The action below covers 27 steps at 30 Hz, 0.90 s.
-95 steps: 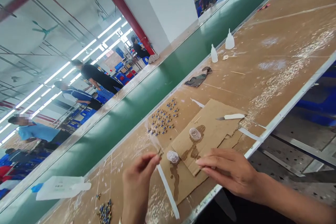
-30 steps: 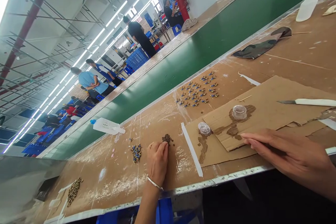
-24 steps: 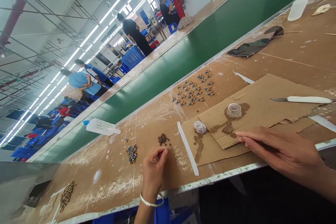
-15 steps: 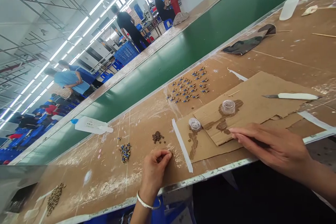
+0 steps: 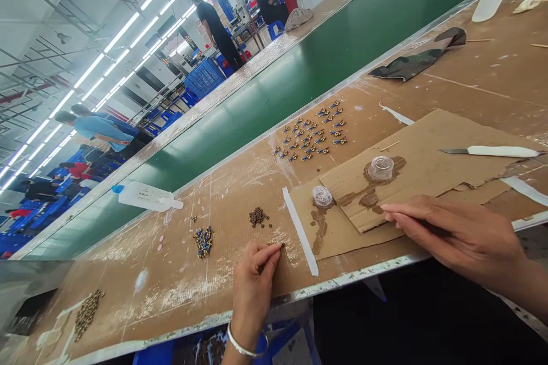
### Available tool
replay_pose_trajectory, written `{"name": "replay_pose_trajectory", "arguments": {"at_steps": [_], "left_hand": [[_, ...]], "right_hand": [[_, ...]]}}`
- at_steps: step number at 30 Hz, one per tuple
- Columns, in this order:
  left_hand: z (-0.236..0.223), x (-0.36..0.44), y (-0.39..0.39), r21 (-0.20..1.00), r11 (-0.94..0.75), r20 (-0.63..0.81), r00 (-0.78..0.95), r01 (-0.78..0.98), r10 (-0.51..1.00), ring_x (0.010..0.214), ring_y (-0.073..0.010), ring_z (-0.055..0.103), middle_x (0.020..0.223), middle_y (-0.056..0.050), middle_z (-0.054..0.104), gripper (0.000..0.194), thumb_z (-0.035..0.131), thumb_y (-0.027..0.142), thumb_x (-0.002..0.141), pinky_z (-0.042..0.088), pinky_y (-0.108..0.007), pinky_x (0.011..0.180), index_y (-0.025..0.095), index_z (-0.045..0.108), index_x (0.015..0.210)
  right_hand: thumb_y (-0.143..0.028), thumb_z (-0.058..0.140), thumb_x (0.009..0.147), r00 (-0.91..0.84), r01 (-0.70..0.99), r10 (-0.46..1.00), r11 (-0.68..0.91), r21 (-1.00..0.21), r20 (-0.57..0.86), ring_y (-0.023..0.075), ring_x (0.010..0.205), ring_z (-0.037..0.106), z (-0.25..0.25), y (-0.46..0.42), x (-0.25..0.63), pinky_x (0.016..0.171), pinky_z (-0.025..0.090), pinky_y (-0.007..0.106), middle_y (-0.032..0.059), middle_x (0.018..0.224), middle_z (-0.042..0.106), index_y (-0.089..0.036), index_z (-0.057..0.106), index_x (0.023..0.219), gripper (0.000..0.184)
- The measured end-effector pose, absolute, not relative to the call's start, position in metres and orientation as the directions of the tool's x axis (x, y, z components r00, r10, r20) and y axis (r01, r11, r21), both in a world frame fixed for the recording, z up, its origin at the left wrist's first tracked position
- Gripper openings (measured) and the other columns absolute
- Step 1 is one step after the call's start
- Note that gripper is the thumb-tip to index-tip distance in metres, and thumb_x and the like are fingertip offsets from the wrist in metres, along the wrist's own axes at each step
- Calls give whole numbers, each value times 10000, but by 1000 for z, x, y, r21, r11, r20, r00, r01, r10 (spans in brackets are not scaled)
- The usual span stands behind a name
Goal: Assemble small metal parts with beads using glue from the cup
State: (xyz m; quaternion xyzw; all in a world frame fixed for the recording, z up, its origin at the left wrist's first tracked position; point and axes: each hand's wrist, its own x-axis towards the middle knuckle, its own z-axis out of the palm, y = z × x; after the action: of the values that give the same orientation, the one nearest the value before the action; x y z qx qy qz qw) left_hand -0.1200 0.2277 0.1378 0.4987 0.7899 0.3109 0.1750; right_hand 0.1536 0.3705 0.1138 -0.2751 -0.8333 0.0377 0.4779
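My left hand [image 5: 256,278] rests near the bench's front edge with thumb and fingers pinched together; what they hold is too small to name. A small heap of dark brown parts [image 5: 258,216] lies just beyond it, and a cluster of blue-and-gold parts [image 5: 203,239] lies to its left. My right hand [image 5: 454,235] lies on the edge of the stained cardboard sheet [image 5: 428,165], fingers close together and pointing left, with a thin dark stick partly showing under them. Two small clear caps [image 5: 381,167] [image 5: 322,195] sit on the cardboard.
Rows of blue-and-gold parts [image 5: 312,134] are laid out near the green conveyor belt [image 5: 299,80]. A white-handled knife [image 5: 492,151], a white strip [image 5: 300,231], a lying bottle [image 5: 143,197], a dark rag [image 5: 417,61] and another brown heap [image 5: 88,311] lie on the bench. People work beyond the belt.
My left hand has drawn back from the dark brown heap toward the front edge with its fingers pinched. My right hand has stayed on the cardboard. The view shifted left earlier.
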Motion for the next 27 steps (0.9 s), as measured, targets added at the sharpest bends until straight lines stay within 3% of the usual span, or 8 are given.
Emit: {"name": "replay_pose_trajectory", "arguments": {"at_steps": [8, 27], "left_hand": [[139, -116, 225, 656, 276, 52, -408, 702, 912, 772, -150, 618, 805, -16, 667, 177, 578, 291, 811, 468, -265, 698, 288, 744, 871], [134, -115, 226, 630, 265, 72, -396, 729, 916, 763, -151, 609, 793, -23, 656, 210, 546, 294, 830, 461, -272, 695, 285, 739, 912]], "right_hand": [[-180, 520, 901, -379, 359, 525, 842, -402, 762, 70, 708, 656, 110, 369, 154, 674, 506, 160, -7, 820, 699, -189, 623, 961, 120], [-178, 515, 903, -397, 375, 504, 852, -366, 767, 67, 690, 651, 110, 370, 151, 669, 490, 157, 10, 798, 693, -169, 621, 938, 112]]}}
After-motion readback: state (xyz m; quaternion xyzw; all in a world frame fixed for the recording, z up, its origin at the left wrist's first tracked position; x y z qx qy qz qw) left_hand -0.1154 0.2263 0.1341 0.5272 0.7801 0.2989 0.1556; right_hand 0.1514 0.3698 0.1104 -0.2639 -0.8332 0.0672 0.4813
